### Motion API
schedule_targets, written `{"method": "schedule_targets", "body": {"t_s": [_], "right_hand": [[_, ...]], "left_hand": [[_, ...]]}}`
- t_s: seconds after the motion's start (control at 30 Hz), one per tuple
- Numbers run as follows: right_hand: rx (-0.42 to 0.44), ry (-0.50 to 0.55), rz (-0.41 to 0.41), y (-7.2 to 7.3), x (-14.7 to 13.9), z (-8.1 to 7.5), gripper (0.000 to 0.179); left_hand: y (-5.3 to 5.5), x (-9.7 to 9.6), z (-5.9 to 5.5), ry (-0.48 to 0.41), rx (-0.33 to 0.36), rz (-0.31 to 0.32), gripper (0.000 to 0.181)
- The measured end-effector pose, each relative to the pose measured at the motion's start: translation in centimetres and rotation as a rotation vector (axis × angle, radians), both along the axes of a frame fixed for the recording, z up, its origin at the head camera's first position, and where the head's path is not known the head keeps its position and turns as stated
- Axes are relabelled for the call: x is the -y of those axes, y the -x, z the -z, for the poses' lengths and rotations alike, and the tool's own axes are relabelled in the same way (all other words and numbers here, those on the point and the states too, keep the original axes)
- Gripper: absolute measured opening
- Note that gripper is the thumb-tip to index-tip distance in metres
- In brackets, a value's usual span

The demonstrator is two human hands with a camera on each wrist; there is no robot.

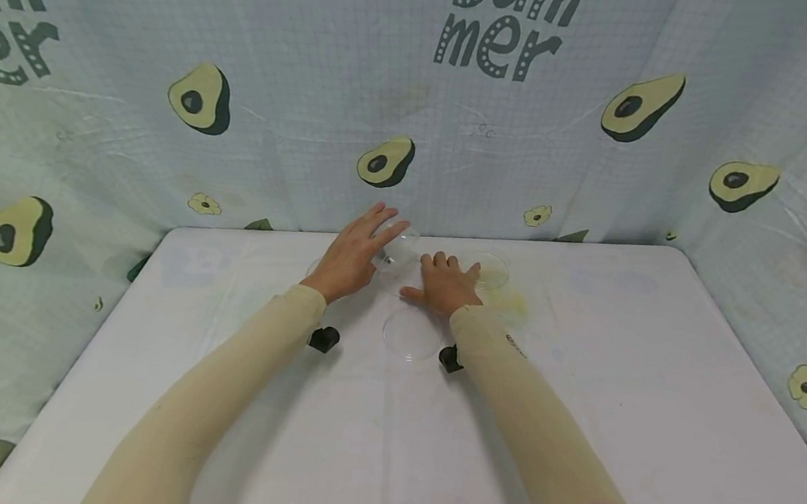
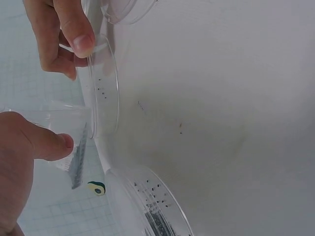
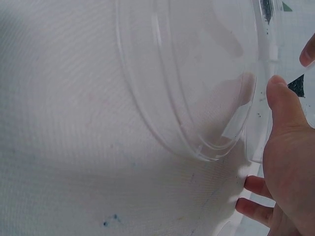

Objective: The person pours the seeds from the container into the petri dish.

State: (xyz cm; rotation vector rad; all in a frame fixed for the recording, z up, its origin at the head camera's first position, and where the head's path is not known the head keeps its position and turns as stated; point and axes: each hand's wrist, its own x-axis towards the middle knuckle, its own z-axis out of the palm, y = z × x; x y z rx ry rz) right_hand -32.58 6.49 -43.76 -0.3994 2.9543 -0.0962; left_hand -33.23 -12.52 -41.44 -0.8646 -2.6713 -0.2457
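1. Head view showed both hands close together at the far part of the white surface (image 1: 380, 442), among clear round dishes.
2. Your left hand (image 1: 349, 260) pinched a small clear container (image 2: 69, 118) with dark contents. It was tilted close to the middle dish (image 2: 106, 108); you could not tell whether its mouth was over it.
3. Your right hand (image 1: 447, 284) had its fingers spread, with the thumb at the middle dish's edge. A few dark specks (image 2: 103, 93) lay in that dish.
4. To the left, another dish (image 2: 147, 196) held more specks and a dark clump. A near dish (image 1: 411, 337) lay towards you.
5. Tilting the container too sharply could have spilled its contents past the rim.
6. Pressing your right thumb down could have tipped or slid the light-looking dish, scattering specks.
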Motion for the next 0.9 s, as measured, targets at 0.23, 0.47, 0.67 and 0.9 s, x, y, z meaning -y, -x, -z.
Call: {"method": "schedule_targets", "body": {"t_s": [0.23,0.47,0.67,0.9], "right_hand": [[0.003,-0.001,0.002,-0.20,0.05,-0.20,0.078],[0.019,0.004,0.004,-0.10,-0.02,-0.04,0.082],[0.012,-0.002,-0.003,-0.10,-0.02,-0.10,0.080],[0.001,0.005,-0.006,-0.09,-0.06,-0.11,0.078]], "left_hand": [[0.09,-0.10,-0.18,0.034,-0.024,0.009,0.081],[0.25,0.01,-0.20,0.068,-0.043,0.024,0.081],[0.43,0.16,-0.34,0.081,-0.066,0.037,0.079],[0.47,0.24,-0.42,0.069,-0.083,0.051,0.078]]}}
